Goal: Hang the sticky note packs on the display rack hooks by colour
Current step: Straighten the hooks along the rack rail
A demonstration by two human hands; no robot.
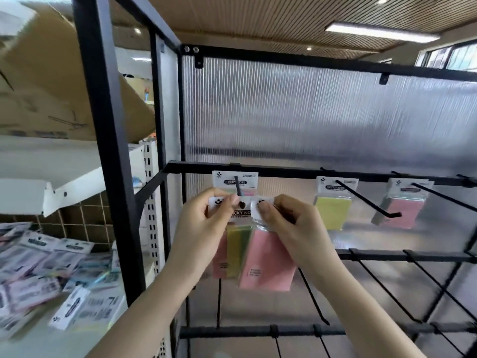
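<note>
two hands at the leftmost hook (237,185) of the rack (284,173).
left hand (204,226) grip pinches multicolour pack (236,250) header; right hand (289,223) grip pinches pink pack (265,262) header.

left hand (204,223) pinches multicolour pack (233,250) by its header at the leftmost hook (238,186) | right hand (291,226) pinches pink pack (267,262) by its header, just beside | hung on the rack (284,173): mixed pack (235,180), yellow pack (333,202), pink hung pack (404,206) | loose packs (46,275) heaped on tabletop (33,342), left
</note>
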